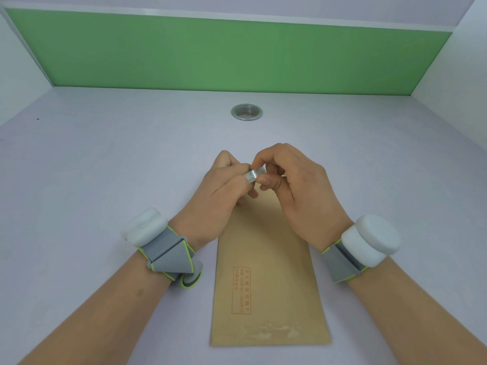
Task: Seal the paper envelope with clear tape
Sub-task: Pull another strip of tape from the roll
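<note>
Tan envelope with red print, pale lilac table, green back panel

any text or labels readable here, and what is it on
Red stamped box on the envelope: several rows of small red characters, too blurred to read.
Wrist straps, their white pods, the tape in the hands, the metal ring in the table: no text visible.
Nothing else carries writing.
</note>
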The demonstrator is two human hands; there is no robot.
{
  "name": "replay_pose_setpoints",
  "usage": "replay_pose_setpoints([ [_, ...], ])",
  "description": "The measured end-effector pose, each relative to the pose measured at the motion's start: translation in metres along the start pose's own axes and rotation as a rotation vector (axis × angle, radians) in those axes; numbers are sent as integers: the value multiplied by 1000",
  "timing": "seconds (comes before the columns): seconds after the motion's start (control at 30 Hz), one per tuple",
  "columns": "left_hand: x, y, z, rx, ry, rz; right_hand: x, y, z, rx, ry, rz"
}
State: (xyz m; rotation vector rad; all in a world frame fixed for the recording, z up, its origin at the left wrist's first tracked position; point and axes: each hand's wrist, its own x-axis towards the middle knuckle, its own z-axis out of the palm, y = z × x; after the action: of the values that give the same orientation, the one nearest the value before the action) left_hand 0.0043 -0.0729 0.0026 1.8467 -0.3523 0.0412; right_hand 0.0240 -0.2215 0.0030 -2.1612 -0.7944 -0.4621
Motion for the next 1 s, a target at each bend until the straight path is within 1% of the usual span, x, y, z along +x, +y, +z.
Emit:
replay_pose_setpoints([
  [0.07, 0, -1, 1, 12, 2, 15, 0, 0, -1, 11, 8, 10],
  [0.23, 2, -7, 0, -36, 47, -45, 0, -2, 1, -1, 5, -21],
  [0.53, 3, -12, 0, -19, 68, -61, -1, -2, 2, 2, -18, -21],
  [0.7, 3, -11, 0, -85, 65, -49, -1, -3, 1, -2, -4, -24],
  [1.0, 2, -8, 1, -62, 58, -79, -1, -1, 2, -7, -16, -36],
])
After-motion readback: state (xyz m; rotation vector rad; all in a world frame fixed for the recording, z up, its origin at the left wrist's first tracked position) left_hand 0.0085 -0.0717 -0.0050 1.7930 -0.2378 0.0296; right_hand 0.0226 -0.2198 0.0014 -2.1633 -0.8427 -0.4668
